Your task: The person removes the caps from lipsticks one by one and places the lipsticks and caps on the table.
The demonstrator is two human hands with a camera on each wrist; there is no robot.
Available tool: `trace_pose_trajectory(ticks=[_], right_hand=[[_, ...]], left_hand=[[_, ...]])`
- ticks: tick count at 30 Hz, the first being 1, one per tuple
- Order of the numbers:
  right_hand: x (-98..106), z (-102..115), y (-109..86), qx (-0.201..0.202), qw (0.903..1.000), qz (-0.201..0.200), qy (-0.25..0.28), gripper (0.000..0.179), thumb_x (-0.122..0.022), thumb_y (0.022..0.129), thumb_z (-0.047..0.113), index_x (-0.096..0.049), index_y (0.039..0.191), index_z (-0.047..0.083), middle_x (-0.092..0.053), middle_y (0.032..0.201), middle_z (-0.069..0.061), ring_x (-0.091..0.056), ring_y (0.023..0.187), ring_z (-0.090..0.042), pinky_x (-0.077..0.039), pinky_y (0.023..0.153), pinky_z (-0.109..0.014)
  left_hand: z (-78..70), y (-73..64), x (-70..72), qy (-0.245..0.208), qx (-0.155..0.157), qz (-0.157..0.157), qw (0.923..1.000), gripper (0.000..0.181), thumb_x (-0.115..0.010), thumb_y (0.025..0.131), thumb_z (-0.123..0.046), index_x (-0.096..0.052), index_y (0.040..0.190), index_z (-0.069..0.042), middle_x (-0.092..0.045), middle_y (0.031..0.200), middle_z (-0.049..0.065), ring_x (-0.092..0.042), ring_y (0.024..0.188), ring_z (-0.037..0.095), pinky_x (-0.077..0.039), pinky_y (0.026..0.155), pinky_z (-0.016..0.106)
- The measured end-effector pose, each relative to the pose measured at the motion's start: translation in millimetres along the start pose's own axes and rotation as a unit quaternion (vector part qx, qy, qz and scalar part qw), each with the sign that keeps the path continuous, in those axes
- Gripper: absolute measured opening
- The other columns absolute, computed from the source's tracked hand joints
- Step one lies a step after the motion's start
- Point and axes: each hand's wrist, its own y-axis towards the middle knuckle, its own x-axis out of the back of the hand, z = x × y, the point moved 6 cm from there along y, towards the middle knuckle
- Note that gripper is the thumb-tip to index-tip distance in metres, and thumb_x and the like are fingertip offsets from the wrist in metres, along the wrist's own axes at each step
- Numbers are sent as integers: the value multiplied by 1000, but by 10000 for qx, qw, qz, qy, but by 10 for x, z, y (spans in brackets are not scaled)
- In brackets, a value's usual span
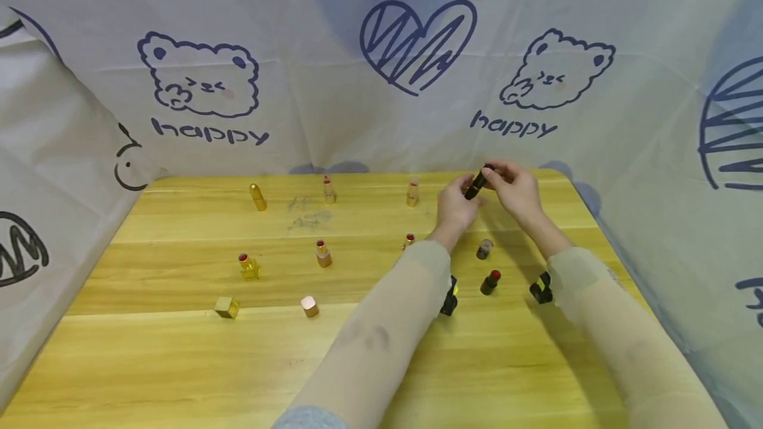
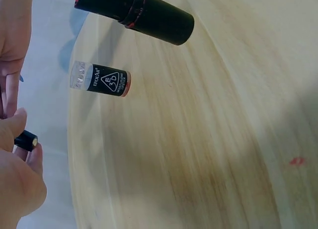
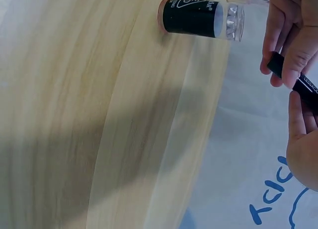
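Note:
Both hands hold one slim black lipstick tube above the far right of the wooden table. My left hand grips its lower end, while my right hand pinches the upper end between thumb and fingers. White lettering runs along the tube in the right wrist view. Below the hands stands a short cylinder with a black label and clear end. Nearer stands a black lipstick with its red tip exposed. A red-tipped lipstick is partly hidden by my left sleeve.
To the left stand a gold tube, several uncapped lipsticks, a gold square cap and a pink cap. Black-and-yellow pieces show beside the sleeves. A printed cloth hangs behind the table.

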Motion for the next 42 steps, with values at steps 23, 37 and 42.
trace_pose_trajectory(ticks=[23, 37, 42], right_hand=[[-26, 78, 6, 27, 9992, 92, -393, 45, -68, 103, 33, -66, 138, 4, -69, 119, -16, -65, 101, -18, -49, 71, -18], [18, 104, 83, -74, 9971, 610, -447, 50, -65, 103, 39, -65, 140, 6, -70, 128, -18, -73, 102, -17, -54, 77, -17], [7, 96, 105, 33, 9970, 733, -259, 47, -65, 103, 36, -65, 139, 4, -71, 127, -18, -71, 90, -1, -57, 78, -16]], left_hand=[[-13, -19, 173, -80, 128, -219, 9996, 19, -82, 91, -16, -77, 109, -12, -74, 100, -2, -70, 90, 9, -60, 75, 21], [-82, 29, 215, -86, 476, -5, 9988, 16, -84, 89, -12, -79, 104, -9, -74, 89, -2, -70, 75, 8, -58, 62, 20], [-106, 34, 240, 144, 494, 153, 9986, 13, -81, 92, -14, -79, 104, -10, -72, 86, -3, -68, 71, 9, -55, 58, 22]])
